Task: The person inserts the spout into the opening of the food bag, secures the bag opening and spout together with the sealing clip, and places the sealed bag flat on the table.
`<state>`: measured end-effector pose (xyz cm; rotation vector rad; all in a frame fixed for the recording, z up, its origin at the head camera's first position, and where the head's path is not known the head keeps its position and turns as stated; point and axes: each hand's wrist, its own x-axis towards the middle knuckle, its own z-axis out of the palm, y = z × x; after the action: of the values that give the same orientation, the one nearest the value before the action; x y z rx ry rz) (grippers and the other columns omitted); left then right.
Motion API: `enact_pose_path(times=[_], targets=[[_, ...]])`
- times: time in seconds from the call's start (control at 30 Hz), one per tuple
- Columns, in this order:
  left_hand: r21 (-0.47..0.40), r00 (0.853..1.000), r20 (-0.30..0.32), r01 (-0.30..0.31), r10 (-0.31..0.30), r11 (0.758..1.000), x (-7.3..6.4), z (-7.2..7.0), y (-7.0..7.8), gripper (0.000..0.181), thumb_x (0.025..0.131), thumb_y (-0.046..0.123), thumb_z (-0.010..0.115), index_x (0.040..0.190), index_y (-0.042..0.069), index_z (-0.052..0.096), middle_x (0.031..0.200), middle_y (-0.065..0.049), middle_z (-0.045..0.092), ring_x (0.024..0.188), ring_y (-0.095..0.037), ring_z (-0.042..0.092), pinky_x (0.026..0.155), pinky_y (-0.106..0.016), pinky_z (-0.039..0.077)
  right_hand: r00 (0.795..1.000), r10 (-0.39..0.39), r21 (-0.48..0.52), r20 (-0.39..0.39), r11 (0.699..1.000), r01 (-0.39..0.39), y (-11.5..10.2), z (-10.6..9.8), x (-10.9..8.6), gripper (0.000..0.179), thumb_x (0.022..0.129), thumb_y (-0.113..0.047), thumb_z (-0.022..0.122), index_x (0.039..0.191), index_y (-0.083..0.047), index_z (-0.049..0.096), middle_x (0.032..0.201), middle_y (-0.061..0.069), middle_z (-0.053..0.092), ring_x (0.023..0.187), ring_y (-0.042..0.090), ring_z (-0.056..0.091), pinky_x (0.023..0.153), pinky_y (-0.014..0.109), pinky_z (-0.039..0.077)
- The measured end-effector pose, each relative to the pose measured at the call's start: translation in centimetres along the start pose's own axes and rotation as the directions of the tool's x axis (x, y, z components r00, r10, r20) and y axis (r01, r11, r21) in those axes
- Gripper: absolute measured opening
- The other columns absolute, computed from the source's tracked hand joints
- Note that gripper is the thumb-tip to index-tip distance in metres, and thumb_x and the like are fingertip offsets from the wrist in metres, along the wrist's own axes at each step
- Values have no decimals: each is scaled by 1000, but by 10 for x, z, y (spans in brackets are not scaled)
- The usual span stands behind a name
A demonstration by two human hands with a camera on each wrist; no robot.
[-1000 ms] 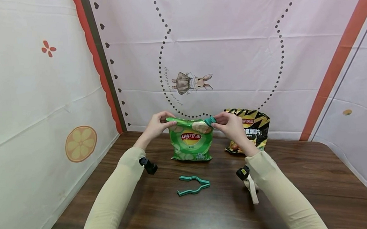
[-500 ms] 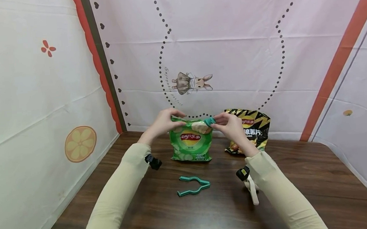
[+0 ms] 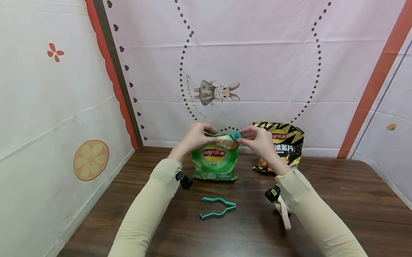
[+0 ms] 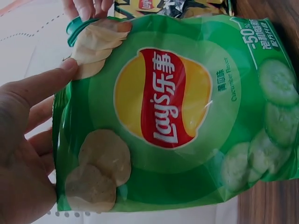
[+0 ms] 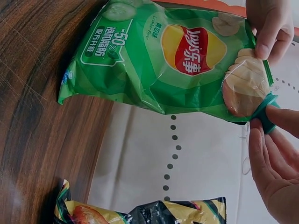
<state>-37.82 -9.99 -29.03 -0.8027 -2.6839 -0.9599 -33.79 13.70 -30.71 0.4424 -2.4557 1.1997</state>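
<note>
Left hand (image 3: pixel 196 137): you're pinching the green bag (image 3: pixel 214 168) up top
Right hand (image 3: pixel 260 141): you've got 1 teal clip (image 3: pixel 235 136) pinched at that bag's corner
Green bag: upright, below and between your 2 hands
Black bag (image 3: pixel 289 144): behind your right hand

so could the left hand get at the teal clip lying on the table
Probably yes, once the left hand releases the Cucumber Flavor Lay's bag; nothing covers the teal clip.
</note>
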Motion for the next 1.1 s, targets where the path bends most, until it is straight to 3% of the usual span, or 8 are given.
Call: enact_pose_path(times=[0.17,0.27,0.5,1.1], targets=[[99,1000,0,-5,5,995,1,2,4,34,79,43,74,104,22,72,104,6,71,97,-15,63,100,-44,35,1000,-7,2,1,1000,7,0,0,0,27,83,-19,74,106,-7,68,102,12,72,91,24,70,75,38,56],[123,1000,5,5,-6,992,2,3,5,32,80,44,73,103,22,73,103,6,72,97,-16,62,101,-47,28,1000,-8,-2,3,1000,8,0,0,0,27,83,-20,74,106,-8,68,102,11,72,91,24,70,75,38,56],[132,999,32,28,-32,991,6,4,9,31,78,42,75,100,21,74,111,2,70,105,-18,60,99,-46,27,1000,-16,10,15,1000,16,0,-1,0,26,83,-19,73,106,-7,68,103,12,72,91,24,69,76,38,55],[122,994,29,101,-106,987,11,8,12,30,75,42,78,97,22,75,107,5,70,103,-17,59,103,-47,22,999,-30,6,19,1000,30,-3,-1,-1,26,84,-19,73,107,-7,68,103,13,71,91,26,70,75,38,56]])
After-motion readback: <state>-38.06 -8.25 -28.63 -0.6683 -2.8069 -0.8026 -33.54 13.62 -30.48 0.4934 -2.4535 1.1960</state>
